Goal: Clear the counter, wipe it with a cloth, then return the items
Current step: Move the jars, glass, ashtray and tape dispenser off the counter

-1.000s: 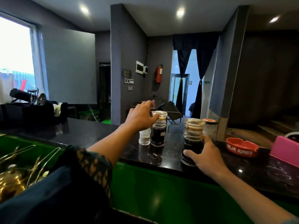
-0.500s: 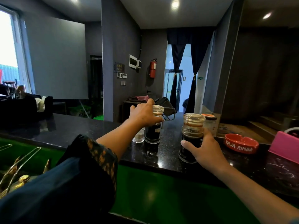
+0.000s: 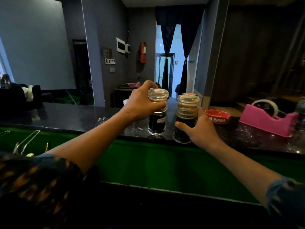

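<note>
Left hand [image 3: 140, 103] fingers curl round the neck of the smaller jar [image 3: 156, 119]; right hand [image 3: 200, 131] fingers wrap the larger jar [image 3: 185, 123], both at the surface [image 3: 74, 118] near edge. Risk: smooth glass slipping; jars clinking together; ashtray [image 3: 217, 116] just beyond right fingers.

Red ashtray [image 3: 217, 116], pink tape dispenser [image 3: 267, 121], black counter [image 3: 74, 117].

My left hand [image 3: 142, 103] grips one dark jar [image 3: 156, 119] near its lid. My right hand [image 3: 200, 129] holds another jar [image 3: 185, 119]. Both sit on the black bench [image 3: 74, 118].
</note>
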